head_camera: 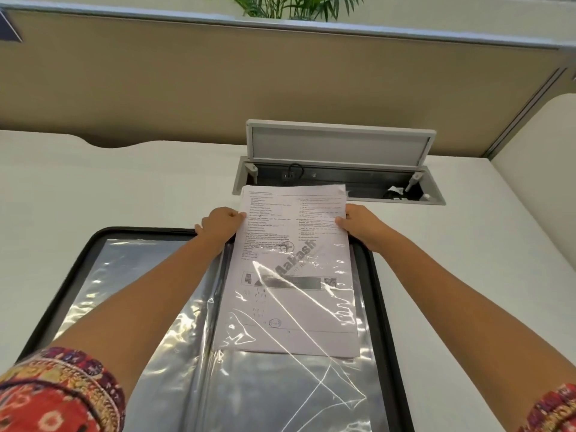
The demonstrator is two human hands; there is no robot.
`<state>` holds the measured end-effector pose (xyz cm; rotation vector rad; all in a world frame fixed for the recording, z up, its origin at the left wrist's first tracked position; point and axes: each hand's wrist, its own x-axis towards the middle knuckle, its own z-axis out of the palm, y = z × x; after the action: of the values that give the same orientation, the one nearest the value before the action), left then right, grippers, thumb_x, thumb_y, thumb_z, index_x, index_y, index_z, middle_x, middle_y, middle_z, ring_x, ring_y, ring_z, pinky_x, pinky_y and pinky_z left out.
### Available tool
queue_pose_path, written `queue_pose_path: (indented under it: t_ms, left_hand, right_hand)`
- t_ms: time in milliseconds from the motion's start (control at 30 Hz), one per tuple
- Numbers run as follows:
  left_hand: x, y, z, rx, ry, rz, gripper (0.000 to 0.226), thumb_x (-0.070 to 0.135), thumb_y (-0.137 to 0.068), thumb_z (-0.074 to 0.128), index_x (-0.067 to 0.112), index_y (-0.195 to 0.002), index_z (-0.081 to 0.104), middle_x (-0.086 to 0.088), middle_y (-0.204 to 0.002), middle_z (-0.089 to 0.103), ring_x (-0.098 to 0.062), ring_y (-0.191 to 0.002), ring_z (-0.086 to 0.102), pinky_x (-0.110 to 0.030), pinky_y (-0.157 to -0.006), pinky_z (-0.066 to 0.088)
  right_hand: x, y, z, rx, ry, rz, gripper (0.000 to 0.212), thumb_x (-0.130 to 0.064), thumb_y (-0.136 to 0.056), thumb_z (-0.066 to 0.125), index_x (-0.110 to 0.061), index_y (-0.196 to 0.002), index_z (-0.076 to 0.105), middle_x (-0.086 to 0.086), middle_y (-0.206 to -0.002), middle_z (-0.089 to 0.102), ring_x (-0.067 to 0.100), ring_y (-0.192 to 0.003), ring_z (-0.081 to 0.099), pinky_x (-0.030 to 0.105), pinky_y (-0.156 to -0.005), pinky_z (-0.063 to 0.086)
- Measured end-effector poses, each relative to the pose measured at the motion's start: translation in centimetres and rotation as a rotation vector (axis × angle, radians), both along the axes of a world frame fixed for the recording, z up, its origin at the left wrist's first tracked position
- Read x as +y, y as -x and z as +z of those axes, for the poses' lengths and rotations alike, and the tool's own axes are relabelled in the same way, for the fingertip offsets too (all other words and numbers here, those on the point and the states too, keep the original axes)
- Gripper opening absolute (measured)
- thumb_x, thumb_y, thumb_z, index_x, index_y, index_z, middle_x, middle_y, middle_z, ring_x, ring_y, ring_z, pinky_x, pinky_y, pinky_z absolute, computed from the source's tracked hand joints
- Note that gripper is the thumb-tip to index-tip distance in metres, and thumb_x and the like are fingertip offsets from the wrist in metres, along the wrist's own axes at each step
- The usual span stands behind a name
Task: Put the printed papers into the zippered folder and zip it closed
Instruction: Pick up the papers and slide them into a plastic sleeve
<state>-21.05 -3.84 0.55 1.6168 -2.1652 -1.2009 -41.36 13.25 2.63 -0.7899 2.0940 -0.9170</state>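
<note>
The printed papers (294,244) are showing the grey watermark "Aakash" running diagonally across the top sheet; the rest of the print, in two columns of small lines with a dark banner and handwritten marks lower down, is too fine to read. The sheets are lying as one stack, and how many are in it I cannot tell. Their lower half is sitting inside a clear plastic sleeve (290,363) on the right-hand half of the zippered folder (74,260), while the upper half is sticking out past the folder's far edge. The one folder is lying spread open and flat, black-edged, with glossy sleeves on both halves.

Two hands are working. The left hand (219,224) is pinching the stack's left edge, fingers curled round it. The right hand (363,226) is gripping the right edge the same way, thumb on top. Two patterned red sleeves (59,391) are showing at the bottom corners.

Everything is resting on a white desk (109,188). Behind the papers one grey cable hatch (339,157) is standing with its lid raised, cables inside. A tan partition (187,79) is backing the desk, with plant leaves (290,6) above it
</note>
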Motion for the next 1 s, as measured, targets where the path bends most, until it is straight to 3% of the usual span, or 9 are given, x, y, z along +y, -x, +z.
queue_pose_path:
  t_ms: [167,300,400,467,600,733,833,1000]
  left_hand:
    - [-0.6,-0.4,-0.2,0.062,-0.078,-0.037,0.028,0.033,-0.092,0.05,0.008,-0.091,0.062,-0.017,-0.113,0.063,-0.037,-0.114,0.05,-0.051,-0.108,0.031]
    - [-0.9,-0.8,0.5,0.071,-0.19,-0.093,0.034,0.029,-0.091,0.053,-0.001,-0.103,0.062,-0.019,-0.118,0.061,-0.035,-0.115,0.052,-0.046,-0.106,0.035]
    - [-0.8,-0.9,1.2,0.083,-0.263,-0.096,0.034,0.023,-0.089,0.057,-0.005,-0.109,0.06,-0.018,-0.12,0.061,-0.029,-0.108,0.055,-0.034,-0.092,0.04]
    - [-0.8,-1.0,1.3,0.118,-0.3,-0.076,0.034,0.018,-0.087,0.06,-0.005,-0.113,0.058,-0.018,-0.122,0.06,-0.026,-0.105,0.055,-0.031,-0.085,0.039]
    - [-0.6,-1.6,1.1,0.187,-0.315,-0.075,0.03,0.018,-0.087,0.06,-0.003,-0.109,0.06,-0.018,-0.122,0.06,-0.023,-0.096,0.057,-0.028,-0.082,0.042]
    - [-0.5,-2.3,0.8,0.235,-0.296,-0.071,0.033,0.02,-0.088,0.059,0.002,-0.116,0.059,-0.014,-0.128,0.057,-0.025,-0.117,0.051,-0.031,-0.1,0.036]
    - [-0.3,-2.7,0.5,0.261,-0.264,-0.107,0.023,0.019,-0.089,0.057,0.007,-0.107,0.063,-0.013,-0.124,0.06,-0.021,-0.109,0.053,-0.03,-0.099,0.037]
    - [-0.2,-3.0,0.1,0.243,-0.209,-0.157,0.018,0.023,-0.09,0.056,0.01,-0.096,0.066,-0.011,-0.111,0.066,-0.024,-0.104,0.057,-0.04,-0.104,0.039]
  right_hand:
    - [-0.3,0.1,-0.6,-0.005,0.082,-0.104,0.031,-0.013,-0.095,0.046,-0.008,-0.125,0.05,0.011,-0.125,0.059,0.023,-0.104,0.059,0.033,-0.085,0.05]
    - [-1.4,0.4,-0.5,-0.008,0.134,-0.263,0.043,-0.012,-0.098,0.04,-0.017,-0.14,0.032,0.006,-0.125,0.05,0.022,-0.107,0.052,0.032,-0.086,0.046]
    - [-1.9,0.5,-0.5,0.126,0.097,-0.192,0.045,-0.014,-0.098,0.04,-0.017,-0.142,0.031,0.01,-0.121,0.052,0.023,-0.109,0.051,0.032,-0.091,0.042]
    - [-2.2,0.3,-0.3,0.228,0.063,-0.13,0.041,-0.016,-0.098,0.04,-0.014,-0.139,0.035,0.013,-0.133,0.049,0.027,-0.118,0.049,0.03,-0.092,0.04]
    - [-2.3,0.1,-0.1,0.35,0.042,-0.041,0.036,-0.006,-0.097,0.037,-0.008,-0.131,0.046,0.016,-0.128,0.054,0.018,-0.096,0.049,0.024,-0.076,0.041]
    - [-2.1,0.1,-0.3,0.395,0.03,0.01,0.034,0.003,-0.093,0.04,-0.007,-0.123,0.053,0.017,-0.119,0.058,0.018,-0.088,0.05,0.019,-0.063,0.041]
    - [-1.8,0.1,-0.5,0.398,0.029,0.035,0.03,0.001,-0.093,0.04,-0.007,-0.118,0.055,0.016,-0.113,0.059,0.017,-0.086,0.05,0.014,-0.053,0.037]
    - [-1.0,0.1,-1.1,0.374,0.047,0.051,0.026,-0.005,-0.095,0.038,-0.009,-0.114,0.056,0.013,-0.113,0.059,0.017,-0.088,0.052,0.016,-0.058,0.04]
